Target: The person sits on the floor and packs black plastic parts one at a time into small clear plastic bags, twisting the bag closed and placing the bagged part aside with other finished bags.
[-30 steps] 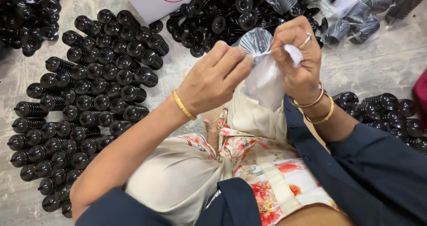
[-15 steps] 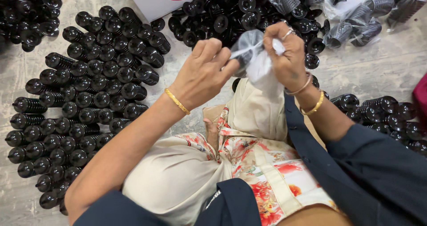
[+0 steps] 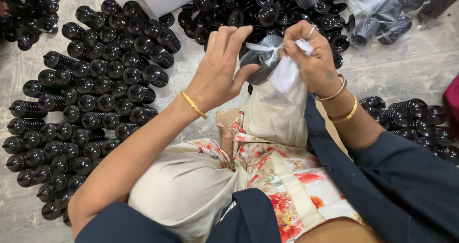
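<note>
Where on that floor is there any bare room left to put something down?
Bare floor shows between the bagged pieces and the small black stack at right. A narrow strip runs beside the rows of black caps. The loose pile is crowded.

Both hands raised close together: left hand [image 3: 221,71] half-open, right hand [image 3: 311,56] pinched.
</note>
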The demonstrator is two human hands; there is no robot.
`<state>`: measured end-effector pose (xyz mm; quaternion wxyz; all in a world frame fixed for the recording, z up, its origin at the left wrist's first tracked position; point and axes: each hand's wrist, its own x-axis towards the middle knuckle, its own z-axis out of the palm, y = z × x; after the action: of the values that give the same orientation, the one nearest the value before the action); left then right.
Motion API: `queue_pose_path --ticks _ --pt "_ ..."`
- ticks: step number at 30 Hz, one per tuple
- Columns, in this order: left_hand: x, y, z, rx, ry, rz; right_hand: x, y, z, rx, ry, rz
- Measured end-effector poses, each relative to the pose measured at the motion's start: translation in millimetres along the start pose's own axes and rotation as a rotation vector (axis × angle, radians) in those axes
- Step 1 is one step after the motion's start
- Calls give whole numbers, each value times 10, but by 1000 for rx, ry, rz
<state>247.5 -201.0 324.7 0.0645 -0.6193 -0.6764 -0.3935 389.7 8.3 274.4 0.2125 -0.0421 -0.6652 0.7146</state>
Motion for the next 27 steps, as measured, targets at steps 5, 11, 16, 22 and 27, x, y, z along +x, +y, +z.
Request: queue_pose_path --ticks 5,11,16,22,27 --pt "4 -28 63 -22 -51 14 -34 -63 67 -18 -14 -21" --pt "1 -75 80 93 -6 116 -84 -51 44 -106 -40 -30" --pt "33 -101 -9 309 -11 292 -13 66 139 169 67 13" --pt "20 -23 -17 552 -176 650 61 50 194 246 24 196" --pt "29 7 41 352 -105 610 -56 53 274 122 -53 106"
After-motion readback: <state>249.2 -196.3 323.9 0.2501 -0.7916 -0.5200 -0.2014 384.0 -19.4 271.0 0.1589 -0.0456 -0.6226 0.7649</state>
